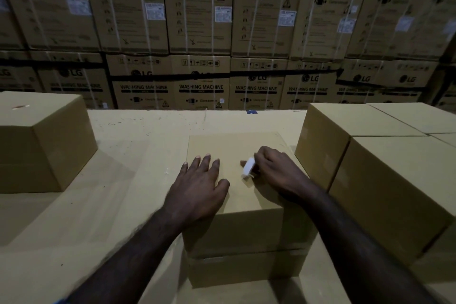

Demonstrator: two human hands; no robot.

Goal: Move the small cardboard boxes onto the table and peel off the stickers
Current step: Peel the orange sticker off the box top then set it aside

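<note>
White sticker (248, 168) is curling up off the top of the middle box (234, 155) on the table (148, 126), pinched by the right hand (276, 170), while the left hand (199, 180) is lying flat beside it.

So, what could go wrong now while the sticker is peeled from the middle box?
The white paper sticker, pinched by the right hand, looks partly lifted and could tear, leaving scraps. The small brown cardboard box could slide, since only the flat left hand steadies it.
</note>
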